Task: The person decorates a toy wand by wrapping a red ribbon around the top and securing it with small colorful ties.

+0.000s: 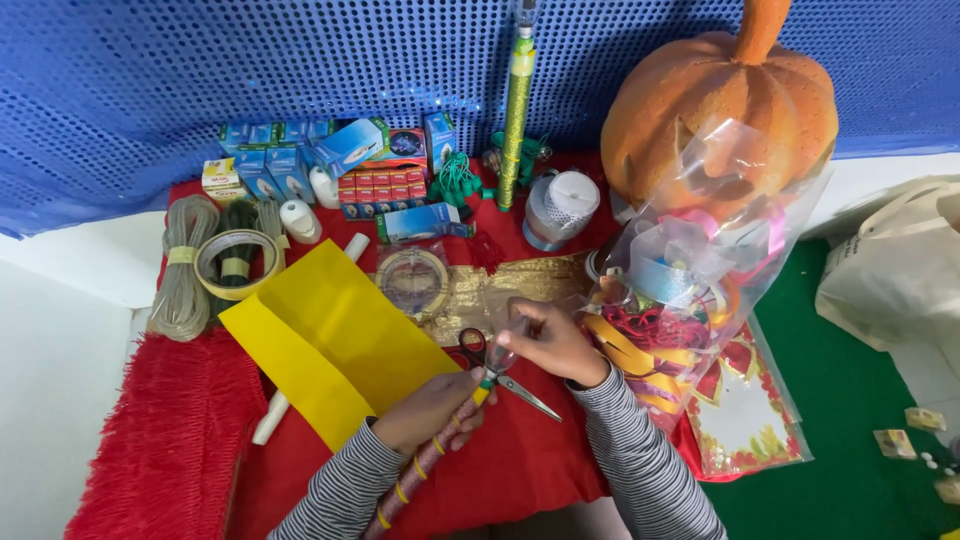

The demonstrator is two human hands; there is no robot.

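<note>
My left hand [432, 408] is closed around a long stick [415, 470] wrapped in dark red with yellow bands, held slanting up to the right. My right hand [556, 345] pinches the clear plastic tip [508, 350] at the stick's upper end. Scissors [500, 375] with red-and-black handles lie on the red cloth [520, 460] just under the stick's tip, between the two hands. Both arms wear grey striped sleeves.
A folded yellow paper sheet [330, 340] lies left of my hands. Behind it are a tape roll [237, 262], a twine coil [184, 270], small blue boxes [290, 160], a glitter tube [517, 110] and a white spool [562, 205]. A clear bag of ribbons [685, 290] leans on an orange pumpkin [720, 100].
</note>
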